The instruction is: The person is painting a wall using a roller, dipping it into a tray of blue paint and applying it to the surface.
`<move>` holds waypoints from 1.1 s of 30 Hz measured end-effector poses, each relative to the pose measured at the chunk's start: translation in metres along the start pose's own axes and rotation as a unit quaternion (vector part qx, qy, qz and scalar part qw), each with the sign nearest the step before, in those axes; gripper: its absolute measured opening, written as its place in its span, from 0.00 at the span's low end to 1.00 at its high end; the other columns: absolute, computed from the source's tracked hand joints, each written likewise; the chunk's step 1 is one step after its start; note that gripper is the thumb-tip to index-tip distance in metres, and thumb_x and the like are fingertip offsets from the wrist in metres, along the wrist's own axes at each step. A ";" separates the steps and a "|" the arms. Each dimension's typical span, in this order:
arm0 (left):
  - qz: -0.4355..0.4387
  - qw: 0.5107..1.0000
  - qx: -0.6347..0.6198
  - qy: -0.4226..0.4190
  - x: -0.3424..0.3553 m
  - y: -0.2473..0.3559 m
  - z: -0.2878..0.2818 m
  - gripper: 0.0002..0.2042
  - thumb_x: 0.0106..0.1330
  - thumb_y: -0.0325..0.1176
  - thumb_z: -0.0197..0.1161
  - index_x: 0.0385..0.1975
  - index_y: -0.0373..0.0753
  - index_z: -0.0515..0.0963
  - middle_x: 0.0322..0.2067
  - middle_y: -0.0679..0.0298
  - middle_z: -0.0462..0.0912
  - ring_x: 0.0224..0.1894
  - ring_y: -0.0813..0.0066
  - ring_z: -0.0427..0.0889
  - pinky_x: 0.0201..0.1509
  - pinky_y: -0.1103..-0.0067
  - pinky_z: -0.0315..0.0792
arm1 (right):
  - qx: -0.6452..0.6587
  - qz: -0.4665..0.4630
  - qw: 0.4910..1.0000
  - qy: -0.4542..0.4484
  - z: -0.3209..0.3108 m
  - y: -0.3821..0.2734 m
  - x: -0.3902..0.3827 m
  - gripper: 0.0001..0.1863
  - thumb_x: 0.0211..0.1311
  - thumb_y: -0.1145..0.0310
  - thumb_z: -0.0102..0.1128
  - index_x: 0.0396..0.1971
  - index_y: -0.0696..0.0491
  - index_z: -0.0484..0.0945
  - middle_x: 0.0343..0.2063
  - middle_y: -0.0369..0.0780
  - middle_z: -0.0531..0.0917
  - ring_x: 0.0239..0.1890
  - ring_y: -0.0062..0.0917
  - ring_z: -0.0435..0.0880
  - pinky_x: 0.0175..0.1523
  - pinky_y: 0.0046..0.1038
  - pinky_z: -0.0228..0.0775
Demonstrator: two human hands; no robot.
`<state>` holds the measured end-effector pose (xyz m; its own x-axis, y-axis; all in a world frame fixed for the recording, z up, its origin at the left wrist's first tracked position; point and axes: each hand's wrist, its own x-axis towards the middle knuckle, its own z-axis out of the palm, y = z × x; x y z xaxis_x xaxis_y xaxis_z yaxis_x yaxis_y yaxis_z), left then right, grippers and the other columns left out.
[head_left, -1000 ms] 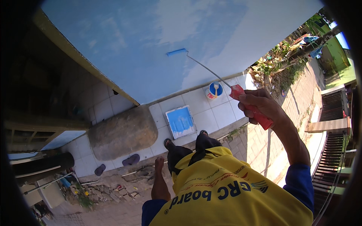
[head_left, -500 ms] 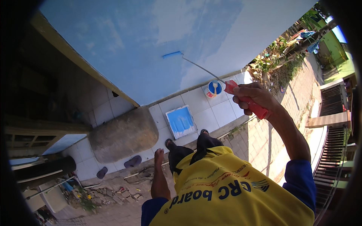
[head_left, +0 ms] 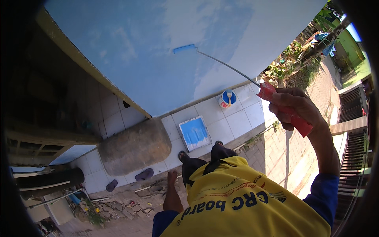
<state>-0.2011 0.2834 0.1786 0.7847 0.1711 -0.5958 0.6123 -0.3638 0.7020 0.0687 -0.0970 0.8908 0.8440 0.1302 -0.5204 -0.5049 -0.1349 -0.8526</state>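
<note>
My right hand is closed around the red handle of a paint roller. A thin, bent metal rod runs from the handle to the blue roller sleeve, which lies against the wall. Blue paint covers the wall unevenly, with paler patches around the sleeve and to its right. Beside my leg hangs my left hand, fingers curled in and nothing visible in them. On the tiles ahead of my feet rests a paint tray coated in blue. A paint bucket stands near the wall, a brush in its mouth.
Left of the tray is a worn grey-brown slab, with two dark sandals near it. A dark doorway opens at the left. Broken stones lie at the step's lower edge. Plants, paving and a metal gate are at the right.
My right hand has moved right and slightly down with the roller handle. The roller sleeve is slightly higher and farther right in view, still at the wall. The whole view has shifted a little.
</note>
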 end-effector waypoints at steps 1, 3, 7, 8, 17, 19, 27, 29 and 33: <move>0.002 1.000 0.003 0.004 0.001 0.003 0.001 0.17 0.66 0.45 0.58 0.24 0.37 0.75 0.20 0.68 0.73 0.23 0.77 0.69 0.27 0.73 0.65 | 0.000 -0.009 1.000 -0.001 -0.003 -0.003 -0.010 0.16 0.68 0.63 0.59 0.43 0.62 0.78 0.24 0.37 0.80 0.16 0.15 0.75 0.16 0.18 0.68; 0.020 1.000 -0.005 -0.017 0.010 0.008 -0.009 0.17 0.67 0.45 0.58 0.25 0.36 0.76 0.20 0.67 0.73 0.23 0.77 0.70 0.29 0.72 0.66 | -0.005 -0.011 1.000 -0.009 -0.006 -0.006 -0.026 0.17 0.69 0.62 0.58 0.45 0.62 0.77 0.24 0.36 0.79 0.15 0.15 0.75 0.16 0.18 0.67; 0.075 0.997 0.011 -0.013 0.028 0.040 -0.002 0.17 0.68 0.44 0.57 0.28 0.35 0.77 0.21 0.67 0.74 0.25 0.77 0.71 0.30 0.72 0.67 | -0.102 -0.013 0.995 0.014 -0.023 0.035 -0.043 0.18 0.69 0.63 0.56 0.48 0.63 0.74 0.25 0.36 0.78 0.16 0.14 0.75 0.17 0.17 0.68; 0.087 0.996 -0.001 0.004 0.031 0.042 -0.003 0.16 0.68 0.44 0.57 0.28 0.35 0.77 0.22 0.67 0.74 0.25 0.77 0.71 0.30 0.73 0.67 | -0.144 -0.009 0.989 0.010 -0.035 0.061 -0.041 0.18 0.67 0.66 0.55 0.50 0.63 0.73 0.25 0.36 0.78 0.17 0.14 0.76 0.19 0.17 0.69; -0.022 0.997 0.033 -0.062 0.015 0.062 -0.054 0.17 0.68 0.43 0.59 0.33 0.30 0.78 0.29 0.55 0.82 0.33 0.66 0.78 0.41 0.68 0.71 | -0.129 0.027 0.991 0.031 -0.028 0.283 0.052 0.13 0.68 0.62 0.54 0.39 0.59 0.76 0.20 0.34 0.76 0.16 0.16 0.74 0.20 0.22 0.69; -0.017 0.999 -0.012 -0.047 0.003 0.075 -0.055 0.16 0.67 0.42 0.59 0.29 0.31 0.76 0.24 0.60 0.77 0.29 0.72 0.72 0.37 0.70 0.68 | -0.129 0.032 0.990 0.053 -0.034 0.310 0.087 0.14 0.68 0.61 0.55 0.35 0.60 0.76 0.20 0.35 0.77 0.17 0.17 0.76 0.21 0.23 0.71; -0.019 1.000 -0.008 -0.012 -0.039 0.093 -0.068 0.16 0.69 0.42 0.55 0.26 0.35 0.75 0.19 0.66 0.70 0.25 0.75 0.68 0.31 0.73 0.65 | -0.132 0.004 0.989 0.073 -0.055 0.364 0.203 0.18 0.64 0.61 0.56 0.28 0.63 0.78 0.18 0.39 0.79 0.17 0.23 0.80 0.20 0.28 0.75; -0.084 0.995 -0.002 -0.053 -0.054 0.110 -0.047 0.15 0.69 0.42 0.55 0.26 0.37 0.75 0.19 0.68 0.70 0.24 0.77 0.68 0.30 0.74 0.64 | -0.137 0.009 0.987 0.085 -0.077 0.382 0.217 0.18 0.63 0.61 0.56 0.28 0.64 0.78 0.17 0.40 0.79 0.17 0.23 0.81 0.19 0.28 0.75; -0.070 0.997 -0.006 -0.016 -0.066 0.087 -0.062 0.14 0.69 0.42 0.57 0.27 0.37 0.77 0.20 0.69 0.72 0.24 0.81 0.70 0.27 0.78 0.63 | -0.128 -0.037 0.989 0.060 -0.073 0.370 0.245 0.17 0.62 0.63 0.56 0.27 0.65 0.79 0.17 0.41 0.80 0.16 0.23 0.81 0.18 0.29 0.76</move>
<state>-0.1933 0.2970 0.3030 0.6878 0.1897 -0.7007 0.7171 -0.3277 0.6152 0.1017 -0.1864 0.4508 0.9001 0.0336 -0.4343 -0.3914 -0.3755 -0.8402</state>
